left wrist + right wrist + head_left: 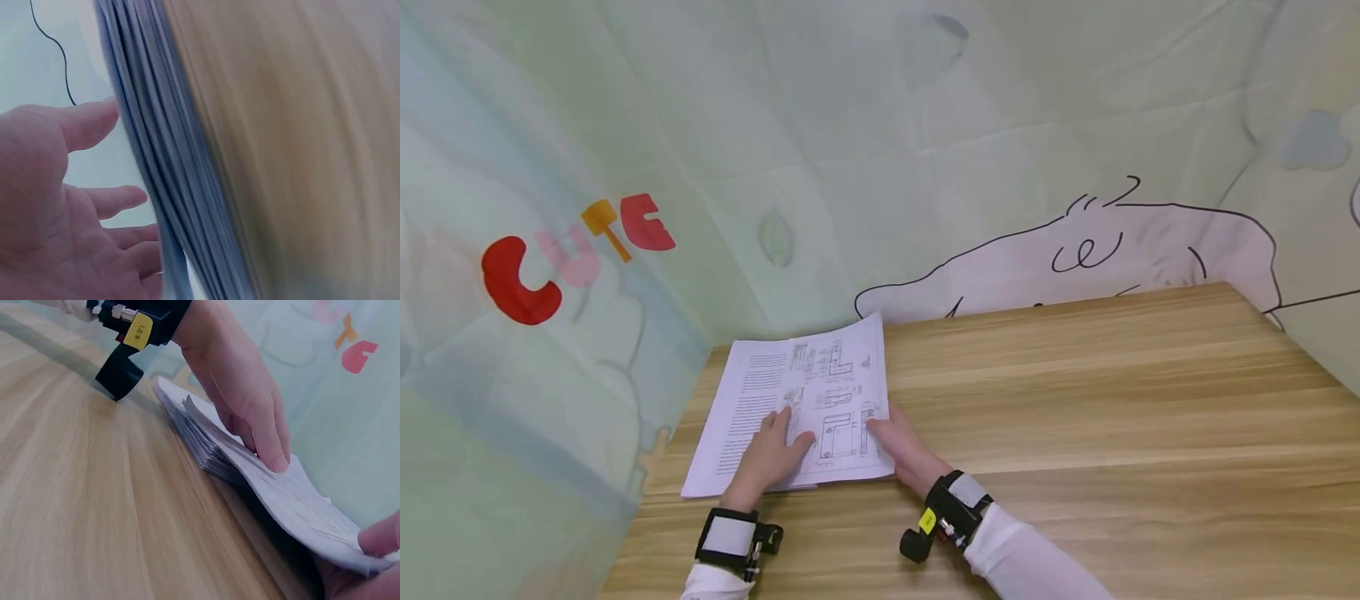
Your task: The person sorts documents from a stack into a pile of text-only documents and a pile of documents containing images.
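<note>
A stack of printed paper sheets lies at the left end of the table; text and technical drawings cover the top sheet. My left hand rests on it near the front edge, fingers loosely spread. At the right edge, my right hand pinches the upper sheets, thumb on top and fingers beneath. Those sheets bow upward from the lower pile in the right wrist view, leaving a dark gap. The left wrist view shows the layered page edges beside the left fingers.
The wood-grain table stretches off to the right. A printed fabric backdrop stands behind it and along its left side. Each wrist wears a strapped camera band, the left band and the right band.
</note>
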Available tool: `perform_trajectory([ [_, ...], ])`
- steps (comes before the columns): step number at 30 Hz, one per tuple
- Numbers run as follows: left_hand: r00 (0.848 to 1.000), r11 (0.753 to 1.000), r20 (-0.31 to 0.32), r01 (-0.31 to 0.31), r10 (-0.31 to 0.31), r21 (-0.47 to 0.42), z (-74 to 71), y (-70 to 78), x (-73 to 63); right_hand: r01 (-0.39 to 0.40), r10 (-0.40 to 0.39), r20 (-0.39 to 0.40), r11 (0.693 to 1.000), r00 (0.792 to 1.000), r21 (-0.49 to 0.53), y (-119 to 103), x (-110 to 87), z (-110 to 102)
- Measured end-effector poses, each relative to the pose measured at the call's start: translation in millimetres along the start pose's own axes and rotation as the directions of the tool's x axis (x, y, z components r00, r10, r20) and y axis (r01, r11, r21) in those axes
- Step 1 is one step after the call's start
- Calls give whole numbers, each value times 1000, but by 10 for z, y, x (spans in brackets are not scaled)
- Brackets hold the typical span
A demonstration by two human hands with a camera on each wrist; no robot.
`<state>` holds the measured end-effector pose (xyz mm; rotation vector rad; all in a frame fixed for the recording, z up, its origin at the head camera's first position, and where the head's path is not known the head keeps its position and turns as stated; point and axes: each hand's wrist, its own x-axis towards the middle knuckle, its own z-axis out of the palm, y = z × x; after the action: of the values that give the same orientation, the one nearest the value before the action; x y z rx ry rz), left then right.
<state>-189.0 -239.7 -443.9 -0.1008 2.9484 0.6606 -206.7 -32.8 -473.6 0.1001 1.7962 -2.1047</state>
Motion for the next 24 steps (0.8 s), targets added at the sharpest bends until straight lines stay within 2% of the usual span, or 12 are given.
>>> perform_trajectory([
  [4,1000,1000,6,-8,8,-23,22,73,-5,-4,4,-54,1000,999,-14,-23,-17,-88],
  [7,1000,998,8,-29,29,-62,25,124,7,-1,1,-56,1000,998,-9,-61,-37,-200],
  [12,996,986,-29,-90,87,-141,25,213,51,11,-10,-45,1000,999,14,-165,-91,-446],
  [17,995,967,-82,-80,62,-241,70,343,74,46,-45,-38,999,998,22,-270,-156,-692],
  [19,994,945,-102,-70,39,-320,104,411,84,52,-50,-44,998,998,28,-313,-189,-784],
  [20,994,926,-104,-62,25,-372,121,447,90,57,-55,-46,998,997,32,-332,-207,-828],
  [22,995,867,-100,-45,-5,-496,157,529,105,60,-59,-42,998,997,33,-367,-249,-916],
  [24,995,792,-89,-24,-38,-609,194,622,118,65,-64,-34,997,997,31,-397,-297,-999],
])
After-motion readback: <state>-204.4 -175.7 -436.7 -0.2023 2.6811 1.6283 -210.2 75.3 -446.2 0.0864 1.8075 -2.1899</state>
